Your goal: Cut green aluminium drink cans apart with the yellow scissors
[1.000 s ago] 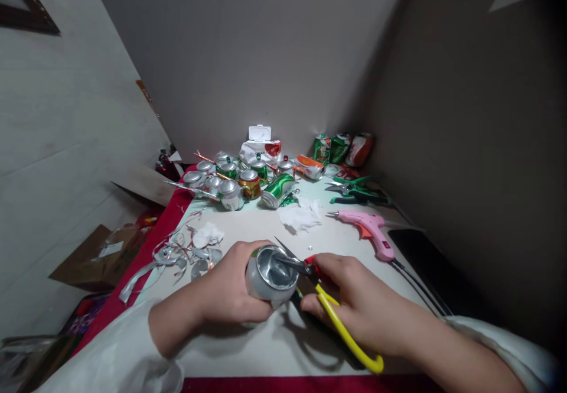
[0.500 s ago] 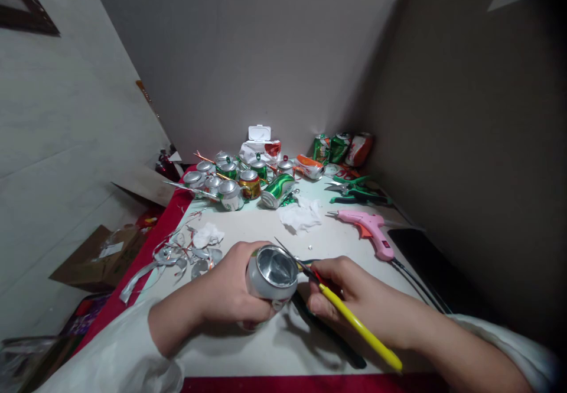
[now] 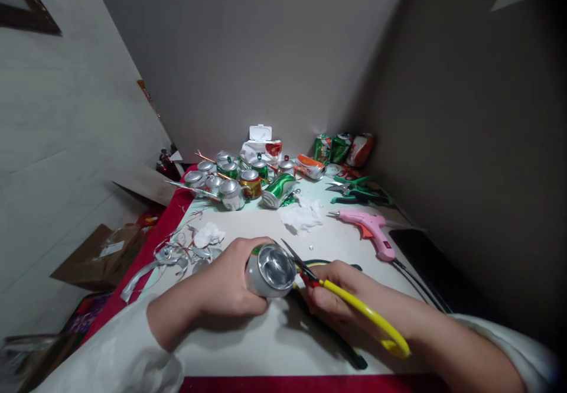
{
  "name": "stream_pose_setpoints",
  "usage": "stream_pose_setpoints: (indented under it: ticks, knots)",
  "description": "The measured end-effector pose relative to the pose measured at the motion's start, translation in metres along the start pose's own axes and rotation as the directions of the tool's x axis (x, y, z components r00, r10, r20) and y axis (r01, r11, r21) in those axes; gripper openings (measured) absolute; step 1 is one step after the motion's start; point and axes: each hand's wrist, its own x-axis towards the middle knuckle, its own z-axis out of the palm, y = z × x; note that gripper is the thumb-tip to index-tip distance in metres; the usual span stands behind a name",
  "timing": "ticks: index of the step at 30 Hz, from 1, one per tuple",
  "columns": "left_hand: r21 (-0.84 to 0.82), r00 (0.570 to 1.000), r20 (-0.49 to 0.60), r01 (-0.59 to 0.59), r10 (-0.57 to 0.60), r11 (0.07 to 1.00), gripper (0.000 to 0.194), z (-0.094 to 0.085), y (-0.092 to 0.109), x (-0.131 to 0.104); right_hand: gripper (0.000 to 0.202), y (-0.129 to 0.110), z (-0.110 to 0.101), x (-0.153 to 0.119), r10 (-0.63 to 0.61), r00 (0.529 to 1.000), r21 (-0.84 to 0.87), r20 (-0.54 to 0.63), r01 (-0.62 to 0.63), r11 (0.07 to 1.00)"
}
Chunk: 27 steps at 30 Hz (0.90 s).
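My left hand [image 3: 234, 275] is wrapped round a silver aluminium can [image 3: 271, 281], its shiny inner hollow tilted up towards me. In my right hand [image 3: 339, 289] is a pair of scissors [image 3: 363, 310] with yellow handles, gripped near the pivot. Its dark pointed blades reach up beside the can's right rim; whether they touch it I cannot tell. Beneath my right hand lies a dark-handled tool [image 3: 349, 348], partly hidden. Silver metal strips and scraps [image 3: 172, 257] lie left of my left hand, near a crumpled white tissue [image 3: 209, 235].
Several small pot-like pieces made from cans [image 3: 231, 195] stand at the back left, beside a green can lying down [image 3: 279, 191]. A pink glue gun [image 3: 370, 227] and green-handled cutters [image 3: 354, 189] lie on the right. More cans [image 3: 341, 148] stand by the back wall.
The scissors have turned, so the yellow handle loop shows more broadly and the blade sits slightly lower and further right. The can has tilted slightly in my left hand.
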Motion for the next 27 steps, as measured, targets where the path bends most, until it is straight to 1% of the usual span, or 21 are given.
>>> stream_pose_setpoints:
  ticks: [3,4,6,7,8,10,12,14,17,20,24,27]
  knots:
    - [-0.047,1.000,-0.004,0.009,-0.010,0.999,0.036,-0.002,-0.002,0.000,0.051,0.001,0.003,0.002,-0.021,1.000,0.012,-0.012,0.021,1.000]
    - [-0.058,1.000,-0.019,0.012,-0.013,0.998,0.037,-0.002,-0.003,0.001,0.048,0.000,0.005,0.003,-0.035,0.999,-0.019,-0.040,0.034,0.999]
    - [-0.090,0.998,-0.051,0.023,-0.028,0.996,0.037,-0.003,-0.004,0.001,0.035,-0.005,0.009,0.003,-0.066,0.987,-0.172,-0.147,0.040,0.984]
    - [-0.113,0.998,-0.057,0.032,-0.039,0.993,0.037,-0.003,-0.004,0.001,0.028,-0.007,0.010,0.003,-0.084,0.973,-0.276,-0.214,0.022,0.961]
    - [-0.132,0.997,-0.057,0.040,-0.048,0.990,0.037,-0.003,-0.004,0.002,0.026,-0.010,0.011,0.003,-0.107,0.956,-0.376,-0.275,-0.004,0.927]
    - [-0.142,0.997,-0.047,0.049,-0.056,0.989,0.038,-0.003,-0.004,0.002,0.034,-0.012,0.011,0.003,-0.174,0.920,-0.541,-0.351,-0.048,0.840]
    - [-0.109,0.998,-0.042,0.047,-0.051,0.993,0.038,-0.001,-0.003,0.002,0.043,-0.011,0.010,0.003,-0.245,0.895,-0.649,-0.374,-0.064,0.758]
    - [-0.069,0.999,-0.038,0.036,-0.038,0.997,0.038,0.000,-0.003,0.003,0.048,-0.008,0.008,0.003,-0.303,0.876,-0.721,-0.375,-0.070,0.690]
    - [-0.027,0.999,-0.036,0.009,-0.010,1.000,0.037,0.002,-0.003,0.003,0.046,-0.004,0.006,0.004,-0.328,0.864,-0.784,-0.381,-0.114,0.610]
    - [-0.022,1.000,-0.027,-0.002,0.001,1.000,0.036,0.003,-0.004,0.003,0.042,-0.001,0.007,0.005,-0.287,0.873,-0.806,-0.395,-0.179,0.564]
    - [-0.056,0.999,-0.034,0.032,-0.034,0.998,0.037,0.003,-0.004,0.003,0.042,-0.001,0.008,0.005,-0.260,0.883,-0.796,-0.392,-0.184,0.576]
    - [-0.148,0.996,-0.018,0.079,-0.082,0.986,0.040,0.002,-0.003,0.002,0.042,-0.003,0.007,0.004,-0.234,0.893,-0.757,-0.385,-0.160,0.634]
